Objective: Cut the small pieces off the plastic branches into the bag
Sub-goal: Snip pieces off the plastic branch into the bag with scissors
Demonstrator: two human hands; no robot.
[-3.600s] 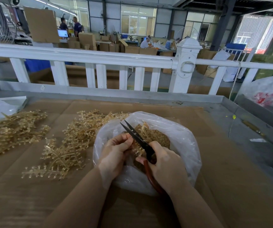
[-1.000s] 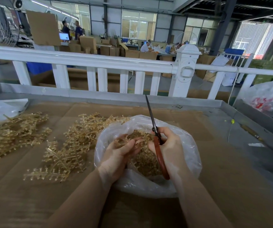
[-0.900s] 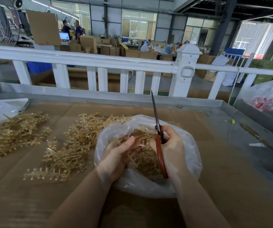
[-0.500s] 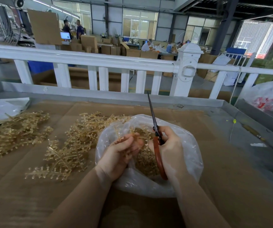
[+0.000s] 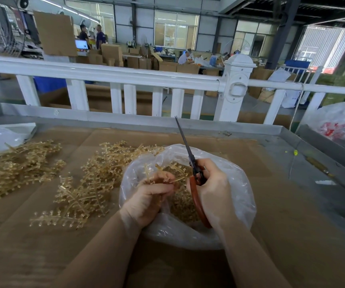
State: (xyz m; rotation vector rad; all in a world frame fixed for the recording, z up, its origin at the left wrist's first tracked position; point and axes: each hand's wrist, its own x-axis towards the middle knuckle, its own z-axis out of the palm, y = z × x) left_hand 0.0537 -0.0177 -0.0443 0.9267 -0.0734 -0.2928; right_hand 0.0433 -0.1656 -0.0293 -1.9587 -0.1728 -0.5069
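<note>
Two hands over the open bag (image 5: 238,196) on the desk (image 5: 292,235): the left hand (image 5: 148,201) curls round a golden plastic branch (image 5: 159,173) above the bag's mouth, and the right hand (image 5: 213,188) grips the red-handled scissors (image 5: 195,173), blades together, pointing up and away. More branches (image 5: 88,183) lie heaped just left of the bag.

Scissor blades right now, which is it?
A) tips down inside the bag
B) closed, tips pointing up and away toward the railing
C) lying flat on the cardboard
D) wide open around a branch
B: the right hand grips the scissors over the bag, blades together, tips toward the white railing.
</note>
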